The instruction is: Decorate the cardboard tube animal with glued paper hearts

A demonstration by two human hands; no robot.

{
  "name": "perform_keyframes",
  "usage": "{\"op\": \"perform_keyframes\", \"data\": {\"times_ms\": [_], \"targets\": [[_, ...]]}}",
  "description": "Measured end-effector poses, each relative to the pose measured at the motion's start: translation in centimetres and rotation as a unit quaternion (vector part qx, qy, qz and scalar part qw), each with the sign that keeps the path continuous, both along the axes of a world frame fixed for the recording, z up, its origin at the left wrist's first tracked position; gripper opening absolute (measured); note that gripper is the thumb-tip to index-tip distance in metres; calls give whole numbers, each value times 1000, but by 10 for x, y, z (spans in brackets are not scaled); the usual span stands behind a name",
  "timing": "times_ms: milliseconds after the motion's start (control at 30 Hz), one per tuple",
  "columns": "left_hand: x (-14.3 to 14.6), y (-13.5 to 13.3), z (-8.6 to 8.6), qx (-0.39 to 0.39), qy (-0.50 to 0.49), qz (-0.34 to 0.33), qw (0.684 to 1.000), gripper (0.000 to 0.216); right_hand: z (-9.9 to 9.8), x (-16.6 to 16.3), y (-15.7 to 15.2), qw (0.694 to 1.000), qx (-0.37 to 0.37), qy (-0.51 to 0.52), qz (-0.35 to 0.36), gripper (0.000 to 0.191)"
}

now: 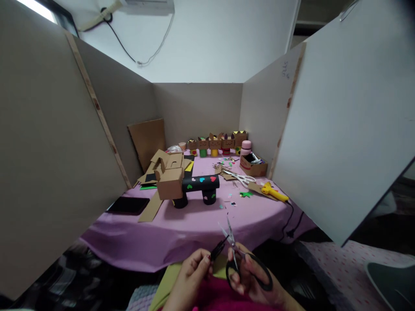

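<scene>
My left hand point(194, 272) pinches a small piece of black paper point(218, 249) that looks cut into strips. Scissors point(231, 239) with black handles are in my right hand point(249, 276), fingers through the loops and blades parted, pointing away from me beside the black paper. Beyond my hands, on the table, stands a cardboard animal figure point(170, 183) with a box head, a black tube body point(197, 183) dotted with coloured hearts, and short black legs.
Pink cloth covers the table point(191, 220). A yellow glue gun point(274, 192), white scissors point(241, 178) and paper scraps lie right. Several box-headed figures point(215, 144) stand at the back. A dark tablet or phone point(128, 205) and cardboard pieces point(152, 209) lie left. Panels enclose the sides.
</scene>
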State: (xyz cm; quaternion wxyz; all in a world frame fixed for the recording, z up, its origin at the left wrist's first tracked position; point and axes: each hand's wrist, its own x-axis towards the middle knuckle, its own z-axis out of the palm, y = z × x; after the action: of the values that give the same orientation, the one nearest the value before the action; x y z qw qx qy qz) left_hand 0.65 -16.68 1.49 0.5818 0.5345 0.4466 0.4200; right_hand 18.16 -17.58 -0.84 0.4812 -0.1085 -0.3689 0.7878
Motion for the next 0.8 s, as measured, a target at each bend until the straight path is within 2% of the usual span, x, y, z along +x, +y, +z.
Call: {"op": "perform_keyframes", "data": {"times_ms": [233,400,567,700,800], "targets": [[-1,4,-11,1,-19,24,1000,51,7,2,0,999,-15,-36,-10,35],[-1,4,-5,-1,-13,19,1000,50,5,1,0,998,8,-59,12,39],[-1,2,0,3,-17,28,999,49,6,-3,1,998,-38,-15,42,52],[-3,2,-1,8,-17,61,998,48,8,-3,1,998,-15,-36,49,48],[-4,3,-2,20,-14,77,997,47,7,-2,2,998,-1,-56,24,44]]}}
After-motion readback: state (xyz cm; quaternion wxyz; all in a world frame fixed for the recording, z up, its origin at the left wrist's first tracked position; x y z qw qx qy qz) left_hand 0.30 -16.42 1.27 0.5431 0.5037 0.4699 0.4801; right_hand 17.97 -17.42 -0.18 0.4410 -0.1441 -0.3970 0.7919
